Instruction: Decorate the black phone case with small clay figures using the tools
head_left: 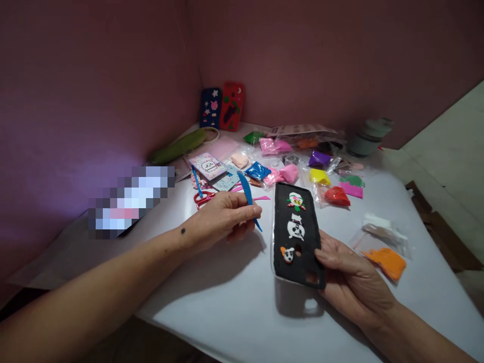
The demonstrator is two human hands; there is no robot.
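We see a white table (pixel 234 297) set into a corner. On it lie small bags of coloured clay: blue (pixel 257 170), pink (pixel 287 173), yellow (pixel 319 176), purple (pixel 319 159), red (pixel 337 196) and orange (pixel 386 262). Red scissors (pixel 204 197) and a sticker card (pixel 207 165) lie farther left. Two decorated phone cases (pixel 222 107) stand against the wall.

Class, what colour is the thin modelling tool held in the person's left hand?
Blue. The modelling tool, pinched in the left hand, shows clearly in the head view.
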